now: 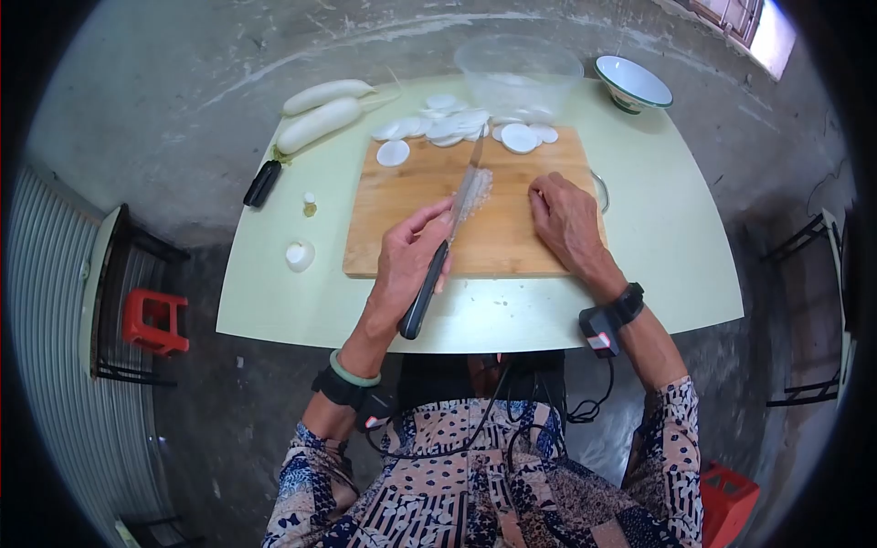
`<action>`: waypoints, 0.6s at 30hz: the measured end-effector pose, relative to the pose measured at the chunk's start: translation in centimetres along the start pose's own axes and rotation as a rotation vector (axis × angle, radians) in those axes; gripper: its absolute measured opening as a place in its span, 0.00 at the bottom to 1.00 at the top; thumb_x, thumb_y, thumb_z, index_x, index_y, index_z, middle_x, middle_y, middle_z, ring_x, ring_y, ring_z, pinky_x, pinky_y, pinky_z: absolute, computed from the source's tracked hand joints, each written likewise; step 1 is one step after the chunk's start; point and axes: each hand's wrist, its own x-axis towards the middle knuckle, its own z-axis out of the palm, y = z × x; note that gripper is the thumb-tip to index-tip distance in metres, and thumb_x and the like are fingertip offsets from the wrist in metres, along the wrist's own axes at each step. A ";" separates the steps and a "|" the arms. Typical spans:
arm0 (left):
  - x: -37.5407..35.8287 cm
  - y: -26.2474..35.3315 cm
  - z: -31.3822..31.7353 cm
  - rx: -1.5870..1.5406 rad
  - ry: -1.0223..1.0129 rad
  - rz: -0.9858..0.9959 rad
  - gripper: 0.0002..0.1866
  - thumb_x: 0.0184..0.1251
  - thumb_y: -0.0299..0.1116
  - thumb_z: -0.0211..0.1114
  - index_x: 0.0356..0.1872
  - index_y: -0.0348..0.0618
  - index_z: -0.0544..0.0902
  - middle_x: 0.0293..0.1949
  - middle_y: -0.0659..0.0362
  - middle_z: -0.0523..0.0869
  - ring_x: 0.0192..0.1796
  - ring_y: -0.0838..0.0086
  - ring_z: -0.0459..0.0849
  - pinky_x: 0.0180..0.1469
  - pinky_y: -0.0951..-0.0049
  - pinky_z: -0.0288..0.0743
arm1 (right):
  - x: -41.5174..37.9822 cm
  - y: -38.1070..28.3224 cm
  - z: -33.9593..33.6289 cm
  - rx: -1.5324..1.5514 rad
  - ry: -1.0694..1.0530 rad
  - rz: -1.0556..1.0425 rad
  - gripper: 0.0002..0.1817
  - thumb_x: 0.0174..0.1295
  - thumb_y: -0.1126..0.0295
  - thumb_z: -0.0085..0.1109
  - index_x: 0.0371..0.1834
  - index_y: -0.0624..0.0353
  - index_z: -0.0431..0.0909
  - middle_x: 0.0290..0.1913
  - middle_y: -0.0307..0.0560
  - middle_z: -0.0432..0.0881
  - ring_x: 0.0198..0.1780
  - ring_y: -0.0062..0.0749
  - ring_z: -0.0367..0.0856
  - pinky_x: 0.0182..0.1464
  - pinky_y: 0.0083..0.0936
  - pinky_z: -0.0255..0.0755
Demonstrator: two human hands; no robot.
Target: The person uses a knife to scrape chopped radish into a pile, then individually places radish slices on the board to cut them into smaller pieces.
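Observation:
My left hand (pixel 409 253) is closed around a kitchen knife (pixel 425 290) where the blade meets the black handle. The blade points away from me, its tip near a heap of white radish slices (pixel 454 126). Beside the blade, small white bits (pixel 477 194) lie on the wooden cutting board (pixel 402 210). My right hand (pixel 568 219) rests on the board's right side with its fingers curled in, and nothing shows in it. A round slice (pixel 393 152) lies apart at the back left, and more slices (pixel 520 138) lie at the back right.
Two whole white radishes (pixel 320 125) lie at the table's back left, near a black object (pixel 262 184). Radish end pieces (pixel 299 256) are left of the board. A clear plastic basin (pixel 518 73) and a white bowl (pixel 633 84) stand behind. Red stools (pixel 155 321) are on the floor.

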 end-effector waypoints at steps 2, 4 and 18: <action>-0.3 0.2 0.0 0.007 0.004 -0.029 0.25 0.85 0.43 0.60 0.73 0.39 0.76 0.22 0.60 0.81 0.15 0.82 0.75 0.19 0.81 0.68 | -0.2 0.1 0.0 -0.003 -0.007 0.020 0.04 0.68 0.74 0.61 0.36 0.62 0.80 0.36 0.55 0.81 0.39 0.53 0.84 0.41 0.47 0.77; -1.1 0.6 0.0 -0.002 -0.004 0.038 0.25 0.84 0.43 0.61 0.72 0.39 0.77 0.22 0.60 0.81 0.15 0.81 0.75 0.19 0.81 0.67 | -0.1 0.0 0.0 -0.024 -0.003 0.006 0.04 0.68 0.73 0.61 0.36 0.62 0.80 0.36 0.55 0.82 0.39 0.53 0.84 0.41 0.47 0.77; -1.6 0.0 -1.9 -0.005 0.081 -0.034 0.25 0.84 0.43 0.61 0.72 0.38 0.78 0.21 0.61 0.81 0.16 0.82 0.75 0.19 0.80 0.67 | 0.1 0.1 0.0 -0.015 0.002 0.003 0.05 0.69 0.73 0.61 0.36 0.62 0.81 0.35 0.54 0.82 0.39 0.53 0.85 0.41 0.47 0.77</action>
